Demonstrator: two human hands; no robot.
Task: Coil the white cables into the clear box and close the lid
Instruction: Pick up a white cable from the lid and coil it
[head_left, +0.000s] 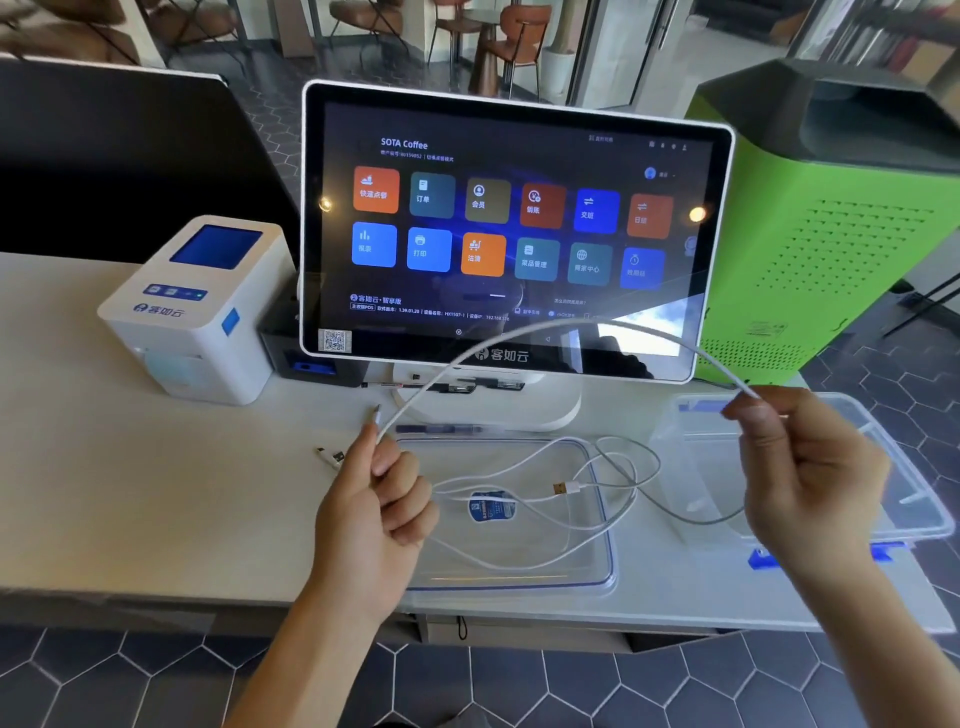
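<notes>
A white cable (524, 335) arches in the air in front of the screen, held at both sides. My left hand (376, 512) pinches it near its plug end, which sticks up above my fingers. My right hand (810, 467) pinches it further along, over the clear box (914, 509) with blue clips at the right. The rest of the cable hangs down and lies in loose loops (602, 483) across the clear lid (605, 571), which lies flat on the counter between my hands. A USB plug (563, 488) and a blue tag (491, 506) rest on the lid.
A point-of-sale touchscreen (514, 228) stands behind the lid. A white label printer (200, 306) is at the left, a green machine (831, 223) at the right. A small adapter (332, 457) lies left of my left hand. The counter's front edge runs just below the lid.
</notes>
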